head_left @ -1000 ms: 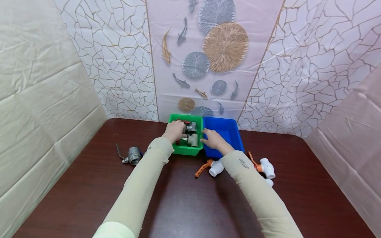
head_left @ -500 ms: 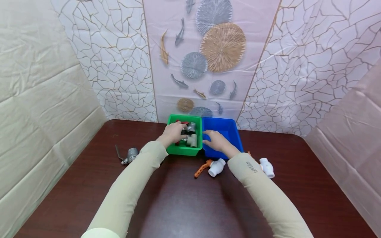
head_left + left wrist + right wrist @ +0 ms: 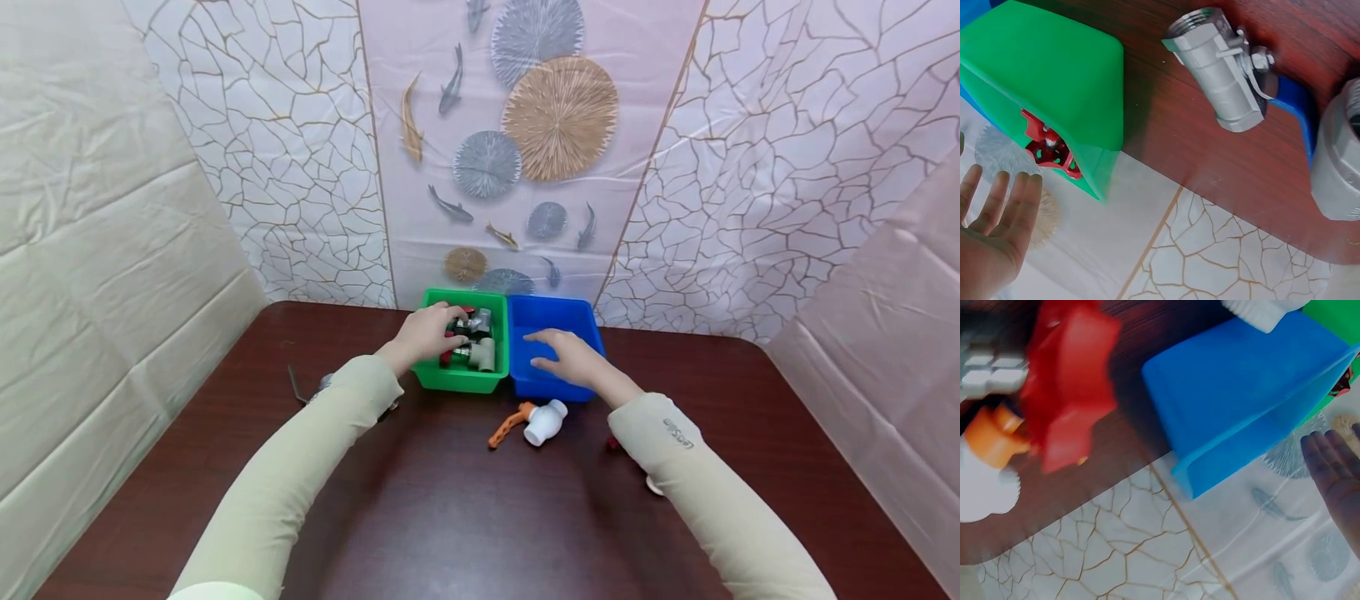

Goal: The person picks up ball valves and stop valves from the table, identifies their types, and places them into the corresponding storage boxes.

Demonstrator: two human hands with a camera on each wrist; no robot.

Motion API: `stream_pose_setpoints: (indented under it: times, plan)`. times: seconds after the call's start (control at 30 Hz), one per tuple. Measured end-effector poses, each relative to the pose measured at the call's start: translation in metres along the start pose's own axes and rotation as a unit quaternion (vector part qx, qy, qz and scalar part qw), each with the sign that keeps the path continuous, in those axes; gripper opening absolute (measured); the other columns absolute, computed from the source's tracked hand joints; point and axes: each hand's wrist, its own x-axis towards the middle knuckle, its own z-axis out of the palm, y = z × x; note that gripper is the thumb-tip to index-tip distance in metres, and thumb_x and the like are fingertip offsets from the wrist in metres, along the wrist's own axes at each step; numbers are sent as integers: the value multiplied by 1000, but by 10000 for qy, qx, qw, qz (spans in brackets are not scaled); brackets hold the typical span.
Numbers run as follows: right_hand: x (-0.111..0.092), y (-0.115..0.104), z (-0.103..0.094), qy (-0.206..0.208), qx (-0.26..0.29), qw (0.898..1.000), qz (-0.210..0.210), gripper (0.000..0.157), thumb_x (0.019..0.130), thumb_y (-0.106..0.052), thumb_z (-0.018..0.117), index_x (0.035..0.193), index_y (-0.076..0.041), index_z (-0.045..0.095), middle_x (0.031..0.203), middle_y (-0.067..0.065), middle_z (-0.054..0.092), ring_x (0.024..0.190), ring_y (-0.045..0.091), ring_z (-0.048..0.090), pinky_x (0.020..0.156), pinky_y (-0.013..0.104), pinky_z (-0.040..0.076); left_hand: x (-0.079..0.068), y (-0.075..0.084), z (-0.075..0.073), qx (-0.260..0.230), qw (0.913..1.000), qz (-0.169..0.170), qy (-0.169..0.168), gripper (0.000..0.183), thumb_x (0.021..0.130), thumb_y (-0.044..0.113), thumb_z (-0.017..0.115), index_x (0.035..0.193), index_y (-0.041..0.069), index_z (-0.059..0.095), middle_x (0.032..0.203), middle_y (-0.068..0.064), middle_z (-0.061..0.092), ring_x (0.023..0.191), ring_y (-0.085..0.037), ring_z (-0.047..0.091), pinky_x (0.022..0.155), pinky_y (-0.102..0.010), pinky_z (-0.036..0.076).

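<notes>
Red-handled valves (image 3: pixel 483 355), in green bin (image 3: pixel 459 381), are lying just right of our left hand (image 3: pixel 426 332), fingers loosely extended. Blue bin (image 3: pixel 546 389) is sitting beneath our right hand (image 3: pixel 576 357), likewise straight-fingered.

Pale creased sheets (image 3: pixel 97 250) flank a dark brown table (image 3: pixel 465 517) before a fish-printed backdrop (image 3: pixel 517 192).

Cream sleeves, one lettered

The person wears a long, close-fitting left sleeve (image 3: pixel 294 479) and a matching right sleeve (image 3: pixel 723 500), both pale cream, wrinkled and ending at the wrist. Small dark lettering (image 3: pixel 677 433) marks the right one near its cuff (image 3: pixel 637 419); a whitish band (image 3: pixel 217 592) edges the left, farther up.
</notes>
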Motion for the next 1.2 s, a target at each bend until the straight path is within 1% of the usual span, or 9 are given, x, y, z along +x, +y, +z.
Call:
stream_pose_setpoints:
  times: [0.2, 0.4, 0.47, 0.63, 0.77, 0.87, 1.03, 1.1, 1.2]
  plan:
    - [-18, 9, -6, 76, -7, 9998, -187, 41, 86, -17, 57, 124, -4, 50, 125, 15, 51, 117, 31, 46, 95, 45, 38, -4, -11, -5, -259, 9995, -169, 110, 40, 84, 39, 56, 119, 20, 52, 108, -4, 56, 85, -19, 56, 69, -36, 47]
    - [-38, 14, -14, 45, -131, 9992, -387, 39, 84, -17, 58, 120, -3, 53, 119, 15, 55, 112, 30, 50, 91, 45, 41, -11, -21, -8, -557, 9977, -366, 129, 40, 84, 38, 56, 119, 20, 51, 111, -5, 55, 99, -22, 55, 75, -40, 47]
    - [-45, 18, -17, 60, -121, 9991, -401, 38, 84, -18, 59, 119, -4, 54, 118, 14, 56, 111, 30, 50, 90, 44, 42, -14, -23, -7, -536, 9976, -411, 145, 39, 84, 36, 57, 119, 19, 51, 111, -6, 55, 100, -23, 55, 76, -41, 47]
    - [-62, 27, -22, -11, -37, 9988, -495, 37, 84, -17, 59, 119, -7, 54, 118, 12, 56, 111, 29, 51, 88, 44, 44, -26, -34, 1, -263, 9986, -407, 190, 44, 83, 37, 58, 121, 16, 51, 111, -9, 54, 93, -22, 56, 73, -39, 48]
    - [-74, 32, -23, -158, -6, 9977, -664, 37, 83, -18, 59, 118, -6, 54, 117, 11, 56, 110, 28, 51, 87, 43, 45, -36, -44, 6, -337, 9978, -436, 373, 45, 83, 35, 59, 122, 14, 50, 111, -11, 53, 85, -24, 56, 70, -39, 48]
    - [-85, 35, -23, -359, -8, 9960, -813, 41, 83, -23, 60, 120, -6, 53, 119, 10, 55, 111, 28, 50, 89, 43, 43, -40, -50, 5, -488, 9963, -550, 449, 44, 82, 34, 60, 121, 14, 50, 112, -12, 52, 85, -25, 56, 70, -40, 47]
    - [-107, 37, -22, -746, 49, 9927, -948, 58, 78, -37, 63, 126, -11, 46, 127, 8, 48, 118, 28, 43, 93, 46, 39, -44, -62, 0, -896, 9918, -771, 491, 42, 83, 33, 59, 119, 12, 51, 113, -15, 52, 98, -29, 54, 77, -44, 45]
    - [-114, 37, -20, -848, 74, 9919, -944, 62, 75, -38, 65, 127, -12, 45, 129, 9, 46, 120, 29, 41, 93, 48, 38, -45, -66, -2, -1023, 9897, -872, 495, 42, 83, 33, 58, 119, 11, 51, 113, -16, 52, 102, -30, 52, 80, -46, 43]
    - [-124, 37, -19, -911, 2, 9911, -974, 63, 73, -30, 70, 127, -11, 45, 129, 10, 45, 120, 30, 40, 92, 48, 39, -48, -73, -3, -1126, 9880, -972, 415, 43, 84, 33, 57, 120, 10, 50, 115, -18, 52, 104, -31, 51, 83, -47, 41]
